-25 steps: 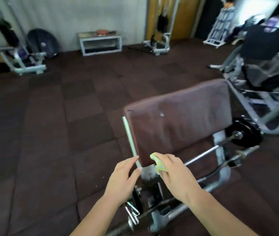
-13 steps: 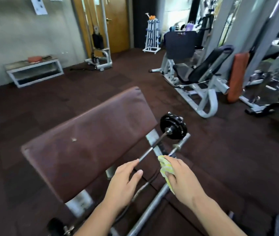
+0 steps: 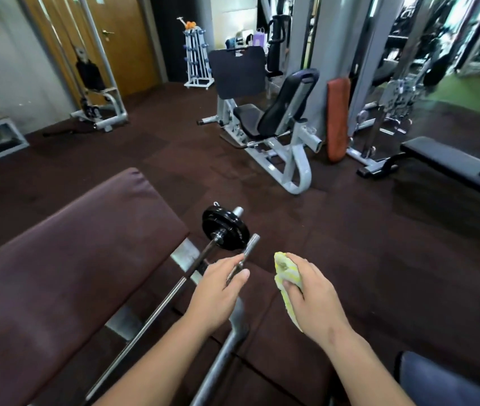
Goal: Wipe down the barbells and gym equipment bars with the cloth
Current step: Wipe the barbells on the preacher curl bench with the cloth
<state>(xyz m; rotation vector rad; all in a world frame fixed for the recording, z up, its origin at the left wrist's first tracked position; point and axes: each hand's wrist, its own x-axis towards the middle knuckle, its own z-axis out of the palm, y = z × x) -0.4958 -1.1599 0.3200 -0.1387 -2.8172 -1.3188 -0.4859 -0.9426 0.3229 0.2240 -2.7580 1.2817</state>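
Dim overall, the dark floor [image 3: 379, 259] nearly without detail. Brightest at far right, washed out to white and pale green beyond the grey column [image 3: 332, 39]. Soft glints along the barbell [image 3: 156, 311] shaft, the grey bar [image 3: 224, 356] and the white machine frame [image 3: 304, 168]. Faint, diffuse shadows only. Fairly sharp near centre, on the cloth [image 3: 287, 276]; smeared with motion blur at far right. Bowed and stretched toward every edge by the wide lens.
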